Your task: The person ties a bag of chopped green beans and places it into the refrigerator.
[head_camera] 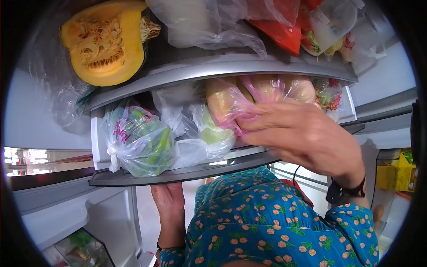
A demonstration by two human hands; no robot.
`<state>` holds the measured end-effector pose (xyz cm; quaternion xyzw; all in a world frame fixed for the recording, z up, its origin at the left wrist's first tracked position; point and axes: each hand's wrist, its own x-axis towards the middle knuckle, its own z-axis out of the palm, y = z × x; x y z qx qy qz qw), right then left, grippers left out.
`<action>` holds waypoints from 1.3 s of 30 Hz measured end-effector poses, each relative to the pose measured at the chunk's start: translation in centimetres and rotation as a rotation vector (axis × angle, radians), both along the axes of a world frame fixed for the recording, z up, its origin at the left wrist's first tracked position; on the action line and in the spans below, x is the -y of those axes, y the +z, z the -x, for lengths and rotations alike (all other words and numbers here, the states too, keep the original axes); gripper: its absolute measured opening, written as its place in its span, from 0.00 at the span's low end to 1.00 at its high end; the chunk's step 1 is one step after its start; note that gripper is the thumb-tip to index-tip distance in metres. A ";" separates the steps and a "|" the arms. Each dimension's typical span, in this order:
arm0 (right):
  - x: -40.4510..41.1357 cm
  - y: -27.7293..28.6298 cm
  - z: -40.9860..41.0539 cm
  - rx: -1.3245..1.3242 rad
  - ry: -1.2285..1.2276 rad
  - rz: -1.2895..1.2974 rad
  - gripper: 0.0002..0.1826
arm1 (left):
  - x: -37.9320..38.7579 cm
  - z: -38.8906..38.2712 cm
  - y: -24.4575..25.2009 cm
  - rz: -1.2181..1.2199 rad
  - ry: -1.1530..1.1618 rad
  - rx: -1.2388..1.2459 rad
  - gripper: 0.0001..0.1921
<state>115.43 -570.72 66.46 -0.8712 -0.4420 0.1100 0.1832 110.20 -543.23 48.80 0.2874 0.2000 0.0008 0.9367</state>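
A pulled-out refrigerator drawer [213, 167] with a dark front rim lies before me, full of bagged produce. My right hand [300, 133], blurred and wearing a dark wristband, reaches over the rim and has its fingers on the gathered part of a pink plastic bag [238, 111]. Pale, rounded produce [267, 88] shows through that bag. Below the rim on the left, my left hand [169, 198] holds the drawer front from underneath, its fingertips hidden. A knotted clear bag of green vegetables [146, 147] and a bagged pale green vegetable [215, 133] sit left of the pink bag.
On the shelf above lie a cut pumpkin half [103, 46], cloudy plastic bags [206, 23] and a red bag [283, 33]. A bag with red mesh [330, 95] fills the drawer's right end. Open doors flank me, with a yellow box [402, 172] on the right one.
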 end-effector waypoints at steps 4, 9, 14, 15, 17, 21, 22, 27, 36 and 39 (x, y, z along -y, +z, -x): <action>-2.4 -1.2 -3.5 -0.005 0.037 0.021 0.08 | 0.1 0.0 -0.3 -0.001 0.008 -0.022 0.23; -4.2 -4.9 -5.5 0.242 0.297 0.176 0.10 | -0.4 0.3 -0.9 -0.014 -0.025 0.020 0.24; -4.1 -1.2 -4.9 0.334 0.275 0.557 0.12 | -0.4 0.2 -0.8 -0.020 -0.040 -0.005 0.23; -4.2 -0.6 -4.6 0.269 0.257 0.711 0.14 | -0.4 0.2 -1.0 -0.008 -0.071 0.005 0.23; -3.6 -0.8 -4.3 0.293 0.237 0.648 0.13 | -1.1 0.8 -0.3 -0.010 -0.074 0.015 0.23; -3.4 -0.7 -4.5 0.281 0.275 0.723 0.07 | -0.3 0.1 -0.5 -0.006 -0.062 0.013 0.24; -3.0 -1.2 -4.5 0.278 0.273 0.723 0.07 | -0.5 0.1 -0.4 -0.004 -0.062 0.014 0.24; -2.5 -1.7 -6.0 0.191 0.307 0.396 0.07 | -0.7 0.5 -0.4 -0.007 -0.082 0.013 0.27; -3.5 -3.8 -6.2 0.244 0.290 0.204 0.09 | -0.3 0.4 -0.4 -0.029 -0.087 0.034 0.27; -3.1 -3.9 -5.6 0.098 0.415 0.176 0.08 | -0.4 0.6 -0.6 -0.035 -0.071 0.032 0.25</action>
